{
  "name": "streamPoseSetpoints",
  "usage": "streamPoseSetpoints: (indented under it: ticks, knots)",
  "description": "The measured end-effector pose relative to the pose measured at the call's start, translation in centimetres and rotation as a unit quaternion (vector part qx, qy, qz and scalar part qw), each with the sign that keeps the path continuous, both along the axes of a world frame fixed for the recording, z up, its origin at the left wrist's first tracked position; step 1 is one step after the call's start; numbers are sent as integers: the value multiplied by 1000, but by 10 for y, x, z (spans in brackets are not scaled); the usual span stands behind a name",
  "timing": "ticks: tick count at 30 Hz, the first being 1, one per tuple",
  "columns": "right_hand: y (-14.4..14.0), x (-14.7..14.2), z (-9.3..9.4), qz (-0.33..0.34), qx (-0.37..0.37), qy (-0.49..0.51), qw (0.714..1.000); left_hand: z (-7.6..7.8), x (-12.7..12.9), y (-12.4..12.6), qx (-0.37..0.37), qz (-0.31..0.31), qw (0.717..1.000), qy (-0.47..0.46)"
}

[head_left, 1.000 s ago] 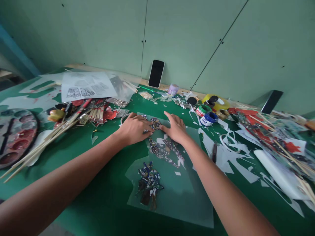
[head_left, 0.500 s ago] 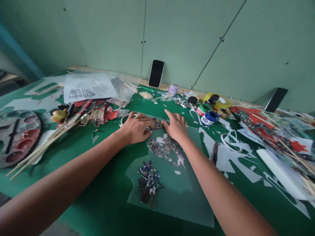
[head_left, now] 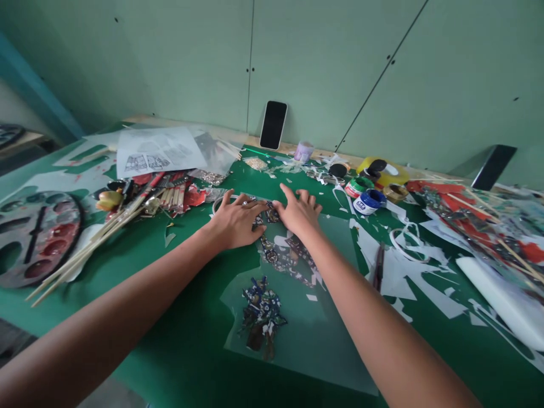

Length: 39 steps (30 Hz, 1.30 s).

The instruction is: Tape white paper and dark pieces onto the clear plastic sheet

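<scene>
My left hand [head_left: 240, 222] lies palm down with its fingers spread over the far end of a dark patterned, cut-out piece. Opposite it, my right hand [head_left: 300, 214] also rests with fingers apart, its thumb on the piece. Between the two hands shows a small bit of a dark ornate motif [head_left: 272, 213]; the rest there is hidden under my fingers. A patterned strip with a round motif [head_left: 271, 256] lies nearer me on a clear plastic sheet [head_left: 314, 340]. Closer still on that sheet is a dark blue and white tree-like cut-out [head_left: 262, 311].
To the left are a paint palette [head_left: 42, 238], wooden sticks [head_left: 91, 243] and a printed sheet [head_left: 159, 150]. A phone [head_left: 273, 124] leans on the wall. Paint jars [head_left: 369, 202], paper scraps [head_left: 437, 294], a dark slim tool [head_left: 378, 267] and a white roll [head_left: 501, 300] lie right.
The camera view has shifted slightly, so the table things sit further right. My right hand has moved a little closer to my left, and less of the motif between them shows.
</scene>
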State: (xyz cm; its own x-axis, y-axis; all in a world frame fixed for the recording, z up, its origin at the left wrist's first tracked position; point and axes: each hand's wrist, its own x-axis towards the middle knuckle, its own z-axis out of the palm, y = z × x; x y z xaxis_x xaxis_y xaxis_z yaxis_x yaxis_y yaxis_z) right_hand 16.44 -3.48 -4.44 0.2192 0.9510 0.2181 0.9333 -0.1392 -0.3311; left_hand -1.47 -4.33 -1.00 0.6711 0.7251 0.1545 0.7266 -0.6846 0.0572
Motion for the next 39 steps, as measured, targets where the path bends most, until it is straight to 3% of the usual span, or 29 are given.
streamPoseSetpoints:
  ticks: [10,15,19,26,34,39]
  knots:
    - [-19,20,-13,50,10,-29,998,-1,-2,1,-1,-5,1000,-2]
    - [-20,31,-12,76,12,3,997,-4,-3,2,5,-25,1000,-10]
    - [-6,19,-11,56,41,22,997,-3,-3,1,-5,-42,999,-7]
    - [9,0,-11,49,20,-9,999,2,-7,0,-10,-54,998,-17]
    - [-32,14,-9,87,-22,-46,995,-3,-6,-2,2,-5,1000,-26]
    - [-57,18,-10,139,48,-24,989,1,-19,-2,57,28,996,-70]
